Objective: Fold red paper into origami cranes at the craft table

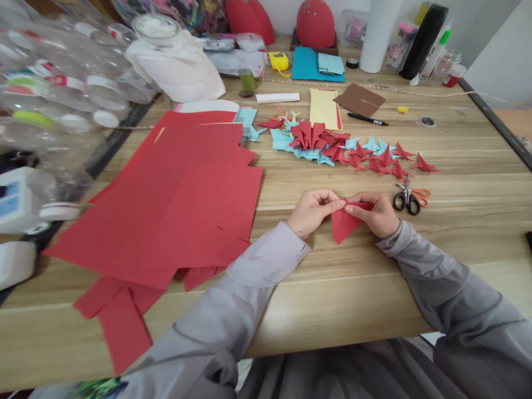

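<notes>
Red fold (pixel 343 226), pinched along its top edge

So on my remote feed, I had the left hand (pixel 310 215) pinching the fold between thumb and fingers, and the right hand (pixel 381 215) pinching it right next to that, thumb tips almost meeting. The fold pointed down between them, toward the near side of the table (pixel 332 305). Couldn't tell from here if its tip touched the wood.

Closest thing to the right hand was the scissors (pixel 408 191), just off to its right, with black and orange handles showing. Past both hands I had a long bunch of cranes (pixel 355 159), red and blue mixed, with a red one sitting slightly apart at the right end. Left of the left hand was a big messy pile of red sheets (pixel 191 194), strips (pixel 122 324) poking out on the near side. Farther back: a pen (pixel 368 119), a brown card (pixel 359 101) and a yellow tape measure (pixel 279 61).
</notes>
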A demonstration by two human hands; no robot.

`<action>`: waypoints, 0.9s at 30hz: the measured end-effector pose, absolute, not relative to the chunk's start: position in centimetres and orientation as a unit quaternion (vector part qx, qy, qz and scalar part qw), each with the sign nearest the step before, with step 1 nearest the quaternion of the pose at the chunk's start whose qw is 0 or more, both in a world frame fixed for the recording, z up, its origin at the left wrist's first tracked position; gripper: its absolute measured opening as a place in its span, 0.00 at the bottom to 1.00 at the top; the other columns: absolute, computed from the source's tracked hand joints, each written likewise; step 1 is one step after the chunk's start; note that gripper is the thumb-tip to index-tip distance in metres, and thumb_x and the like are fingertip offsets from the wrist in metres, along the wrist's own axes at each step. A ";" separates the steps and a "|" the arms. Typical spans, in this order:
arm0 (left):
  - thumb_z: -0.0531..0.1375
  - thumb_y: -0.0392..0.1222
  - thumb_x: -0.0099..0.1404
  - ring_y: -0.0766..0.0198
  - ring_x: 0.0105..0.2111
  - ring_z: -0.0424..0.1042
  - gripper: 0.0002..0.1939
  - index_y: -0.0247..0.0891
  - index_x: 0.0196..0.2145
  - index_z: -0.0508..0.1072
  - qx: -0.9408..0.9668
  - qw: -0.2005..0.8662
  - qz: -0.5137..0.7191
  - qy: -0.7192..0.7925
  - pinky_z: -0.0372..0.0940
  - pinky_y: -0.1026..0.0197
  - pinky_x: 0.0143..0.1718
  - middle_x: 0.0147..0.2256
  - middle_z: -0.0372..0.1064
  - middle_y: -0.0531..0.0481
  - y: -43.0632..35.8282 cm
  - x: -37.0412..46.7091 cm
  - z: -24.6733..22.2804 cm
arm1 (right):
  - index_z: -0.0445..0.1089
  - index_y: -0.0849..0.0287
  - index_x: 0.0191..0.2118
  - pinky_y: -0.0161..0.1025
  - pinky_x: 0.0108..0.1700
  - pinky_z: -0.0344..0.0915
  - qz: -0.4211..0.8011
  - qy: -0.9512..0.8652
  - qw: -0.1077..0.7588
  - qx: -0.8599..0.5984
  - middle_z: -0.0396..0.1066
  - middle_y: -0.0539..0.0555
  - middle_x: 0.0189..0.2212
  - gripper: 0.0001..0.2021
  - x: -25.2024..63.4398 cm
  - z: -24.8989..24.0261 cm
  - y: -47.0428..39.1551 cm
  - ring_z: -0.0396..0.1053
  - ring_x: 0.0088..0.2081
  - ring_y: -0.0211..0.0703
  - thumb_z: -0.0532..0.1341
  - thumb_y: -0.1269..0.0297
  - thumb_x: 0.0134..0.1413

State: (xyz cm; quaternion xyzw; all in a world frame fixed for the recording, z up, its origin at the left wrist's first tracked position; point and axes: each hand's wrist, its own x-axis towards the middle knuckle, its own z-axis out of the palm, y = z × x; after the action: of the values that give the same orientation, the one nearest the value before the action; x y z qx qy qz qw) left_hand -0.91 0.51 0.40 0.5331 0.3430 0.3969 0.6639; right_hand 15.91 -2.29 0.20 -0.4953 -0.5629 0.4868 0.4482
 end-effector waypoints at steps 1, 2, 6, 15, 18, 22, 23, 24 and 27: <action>0.68 0.47 0.48 0.72 0.22 0.61 0.15 0.34 0.19 0.70 0.525 0.671 0.399 0.339 0.58 0.66 0.28 0.19 0.65 0.55 0.5 -1.0 0.4 | 0.75 0.62 0.27 0.35 0.33 0.64 0.498 -0.553 0.453 -0.491 0.74 0.51 0.24 0.15 15.9 0.2 -2.3 0.67 0.26 0.36 0.71 0.55 0.37; 0.68 0.47 0.48 0.72 0.22 0.62 0.15 0.34 0.19 0.71 0.517 0.678 0.401 0.336 0.59 0.65 0.29 0.19 0.66 0.55 0.6 -1.0 0.4 | 0.75 0.62 0.28 0.35 0.33 0.65 0.510 -0.543 0.456 -0.487 0.74 0.51 0.25 0.15 16.0 0.1 -2.2 0.67 0.27 0.36 0.71 0.56 0.36; 0.69 0.47 0.48 0.71 0.24 0.64 0.14 0.34 0.20 0.72 0.491 0.698 0.399 0.334 0.61 0.64 0.32 0.21 0.68 0.54 0.6 -1.0 0.3 | 0.76 0.61 0.28 0.35 0.34 0.65 0.540 -0.516 0.463 -0.478 0.75 0.51 0.26 0.14 16.1 0.0 -2.2 0.68 0.27 0.36 0.72 0.57 0.34; 0.67 0.53 0.49 0.68 0.26 0.67 0.17 0.34 0.24 0.75 0.473 0.697 0.407 0.353 0.62 0.63 0.33 0.25 0.71 0.52 0.5 -0.9 0.1 | 0.76 0.60 0.28 0.34 0.31 0.64 0.530 -0.520 0.466 -0.482 0.74 0.50 0.24 0.13 16.1 -0.3 -2.1 0.67 0.25 0.35 0.71 0.56 0.37; 0.67 0.53 0.49 0.71 0.23 0.64 0.18 0.34 0.21 0.71 0.465 0.683 0.429 0.365 0.59 0.65 0.29 0.22 0.68 0.54 0.6 -0.9 -0.2 | 0.76 0.60 0.28 0.35 0.33 0.65 0.506 -0.525 0.483 -0.485 0.75 0.51 0.26 0.12 16.1 -0.4 -2.1 0.68 0.27 0.36 0.70 0.56 0.39; 0.68 0.53 0.48 0.72 0.22 0.61 0.19 0.34 0.20 0.69 0.483 0.656 0.449 0.368 0.57 0.66 0.27 0.21 0.65 0.55 0.6 -0.9 -0.3 | 0.76 0.60 0.28 0.36 0.33 0.64 0.496 -0.542 0.471 -0.489 0.74 0.51 0.25 0.13 16.2 -0.2 -2.2 0.67 0.27 0.36 0.70 0.56 0.39; 0.68 0.53 0.48 0.72 0.22 0.60 0.19 0.34 0.20 0.70 0.494 0.646 0.450 0.368 0.56 0.66 0.26 0.21 0.64 0.55 0.6 -0.9 -0.3 | 0.75 0.61 0.27 0.35 0.32 0.64 0.504 -0.543 0.461 -0.488 0.74 0.50 0.24 0.13 16.2 -0.1 -2.3 0.67 0.26 0.36 0.70 0.55 0.39; 0.67 0.53 0.48 0.72 0.22 0.60 0.19 0.34 0.20 0.70 0.506 0.638 0.449 0.367 0.56 0.66 0.26 0.20 0.64 0.55 0.6 -0.9 -0.3 | 0.75 0.61 0.27 0.35 0.31 0.63 0.515 -0.542 0.451 -0.488 0.73 0.50 0.23 0.14 16.2 0.1 -2.3 0.66 0.25 0.35 0.70 0.54 0.39; 0.66 0.54 0.50 0.72 0.22 0.58 0.20 0.34 0.20 0.69 0.546 0.627 0.430 0.352 0.55 0.66 0.25 0.19 0.62 0.55 0.5 -1.1 -0.1 | 0.74 0.61 0.27 0.34 0.29 0.62 0.549 -0.532 0.425 -0.485 0.71 0.49 0.22 0.16 16.1 0.6 -2.4 0.64 0.24 0.34 0.68 0.52 0.41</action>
State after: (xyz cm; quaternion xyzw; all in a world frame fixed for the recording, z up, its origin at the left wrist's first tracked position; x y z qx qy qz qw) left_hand -1.07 0.54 -0.07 0.5457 0.3519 0.4304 0.6270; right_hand 16.06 -2.44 0.62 -0.4850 -0.5323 0.5486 0.4248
